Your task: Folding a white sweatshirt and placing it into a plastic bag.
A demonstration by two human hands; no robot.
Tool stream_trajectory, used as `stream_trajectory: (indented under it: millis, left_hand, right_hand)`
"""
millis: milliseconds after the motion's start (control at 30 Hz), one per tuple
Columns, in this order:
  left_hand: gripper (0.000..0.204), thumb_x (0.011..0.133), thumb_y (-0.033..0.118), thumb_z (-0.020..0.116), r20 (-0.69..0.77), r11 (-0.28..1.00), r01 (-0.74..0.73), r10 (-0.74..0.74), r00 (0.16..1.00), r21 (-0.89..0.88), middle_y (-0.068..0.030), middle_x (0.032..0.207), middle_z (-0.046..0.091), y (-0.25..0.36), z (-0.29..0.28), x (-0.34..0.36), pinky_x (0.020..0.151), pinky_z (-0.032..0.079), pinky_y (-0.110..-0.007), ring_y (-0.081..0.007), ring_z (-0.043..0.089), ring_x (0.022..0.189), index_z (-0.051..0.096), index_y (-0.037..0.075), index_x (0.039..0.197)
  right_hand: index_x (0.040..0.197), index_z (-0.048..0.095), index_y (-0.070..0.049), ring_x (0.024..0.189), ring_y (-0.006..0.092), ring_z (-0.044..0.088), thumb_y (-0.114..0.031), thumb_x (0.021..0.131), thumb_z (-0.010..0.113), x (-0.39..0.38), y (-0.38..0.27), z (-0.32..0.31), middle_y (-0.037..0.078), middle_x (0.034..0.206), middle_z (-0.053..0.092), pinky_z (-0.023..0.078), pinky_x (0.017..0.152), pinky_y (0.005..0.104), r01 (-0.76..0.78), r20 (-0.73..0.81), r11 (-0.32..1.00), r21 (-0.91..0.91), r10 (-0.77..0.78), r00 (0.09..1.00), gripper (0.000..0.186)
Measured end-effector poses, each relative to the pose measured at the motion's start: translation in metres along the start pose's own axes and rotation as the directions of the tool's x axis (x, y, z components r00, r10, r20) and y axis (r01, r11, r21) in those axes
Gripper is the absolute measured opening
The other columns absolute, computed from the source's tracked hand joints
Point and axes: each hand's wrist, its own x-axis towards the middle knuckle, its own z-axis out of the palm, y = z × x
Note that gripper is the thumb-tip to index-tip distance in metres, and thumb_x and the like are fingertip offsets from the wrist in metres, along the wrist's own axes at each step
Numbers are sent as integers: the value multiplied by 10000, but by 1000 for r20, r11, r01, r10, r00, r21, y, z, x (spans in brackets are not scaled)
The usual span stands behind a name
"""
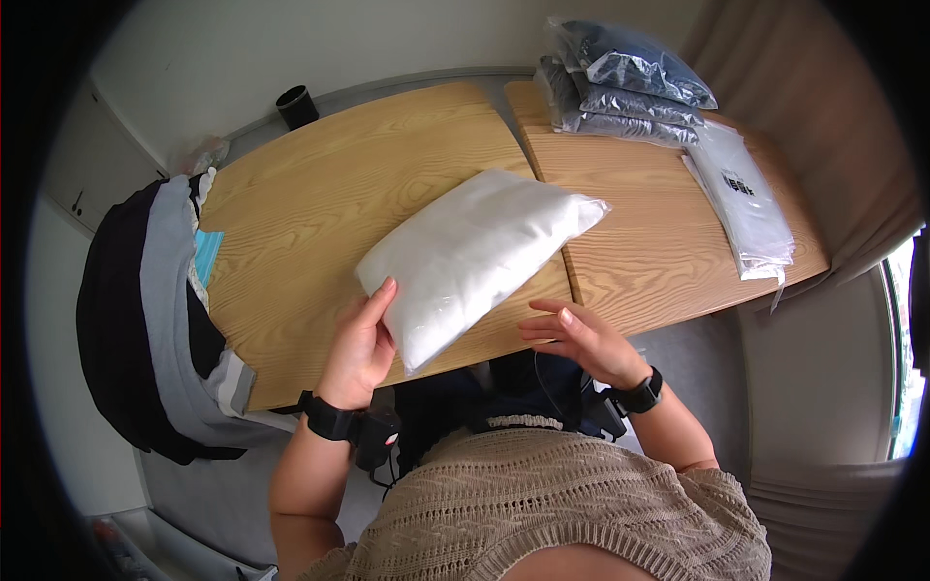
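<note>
A white folded garment or cloth in a clear plastic bag [480, 252] lies tilted across the middle of the wooden table, its far right corner tapering to loose film. My left hand [366, 344] grips its near left corner, thumb on top and the other fingers underneath, mostly hidden. My right hand [581, 341] is held apart from the bag, just past the table's front edge, with its fingers stretched out and nothing in it.
Dark bagged garments [635, 92] are stacked on the back right of the second table [630, 228]. Flat clear plastic bags [741, 198] lie beside them. Dark and grey clothes [160, 320] hang over the left edge, near a light blue item [207, 254]. A black bin [297, 107] stands behind.
</note>
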Motion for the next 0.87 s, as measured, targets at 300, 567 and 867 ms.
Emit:
stream_trajectory:
  millis: [300, 567, 867]
  left_hand:
    - [464, 854, 174, 641, 44, 962, -84, 75, 996, 259, -90, 1169, 513, -28, 13, -19, 842, 481, -342, -181, 532, 1028, 401, 14, 1217]
    - [250, 942, 258, 518, -20, 880, -139, 166, 986, 454, -52, 842, 622, -30, -24, -26, 627, 462, -262, -135, 580, 746, 552, 15, 989]
    - [154, 854, 208, 614, 186, -70, -197, 721, 667, 978, -134, 775, 593, -65, -70, -6, 633, 446, -396, -257, 556, 686, 620, 54, 845]
  right_hand:
    - [1382, 305, -93, 1296, 286, 351, -303, 884, 553, 67, 20, 17, 101, 1406, 382, 266, 1077, 473, 59, 34, 696, 715, -119, 992, 595]
    - [1330, 374, -47, 1221, 270, 441, -154, 827, 566, 31, -44, 9, 114, 1313, 481, 298, 1068, 436, 183, -120, 678, 712, -140, 983, 549]
    - [1330, 399, -17, 1165, 307, 512, -382, 862, 522, -7, -227, -69, 171, 1286, 513, 354, 1039, 462, 721, -342, 614, 320, -635, 693, 607]
